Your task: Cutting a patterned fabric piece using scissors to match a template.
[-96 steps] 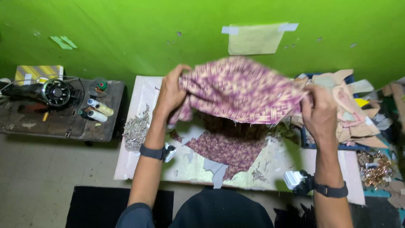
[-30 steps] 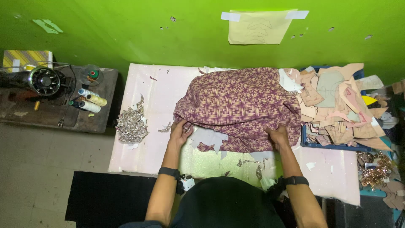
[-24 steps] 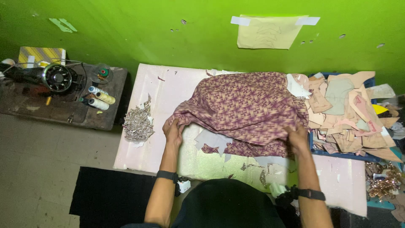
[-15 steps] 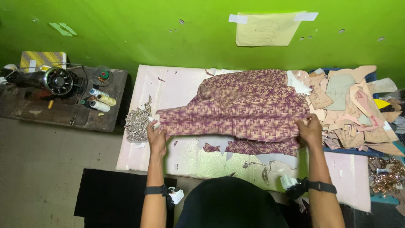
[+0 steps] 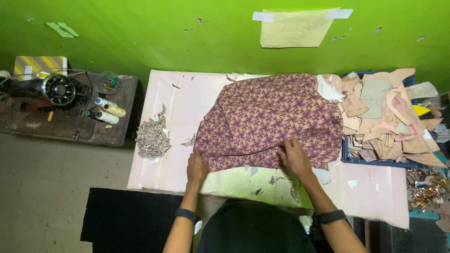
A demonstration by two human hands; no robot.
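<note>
A bright green wall (image 5: 187,42) fills the top of the frame, with a pale yellow paper sheet (image 5: 295,28) taped to it at upper centre. Below it stands the pale pink table (image 5: 178,93), running across the middle of the frame. A purple and cream woven-pattern cloth (image 5: 272,119) lies spread on the table's centre, its near edge folded. To the right, a heap of tan and pink cut-out pieces (image 5: 379,117) spills over a blue tray (image 5: 375,161). At the left of the frame a dark wooden bench (image 5: 61,126) carries a black sewing machine (image 5: 51,88) and thread cones (image 5: 107,110). A small pile of silver glitter scraps (image 5: 152,138) sits on the table's left edge. The left hand (image 5: 197,166) pinches the cloth's lower left corner; the right hand (image 5: 294,157) lies flat, fingers spread, pressing the cloth's near edge.
</note>
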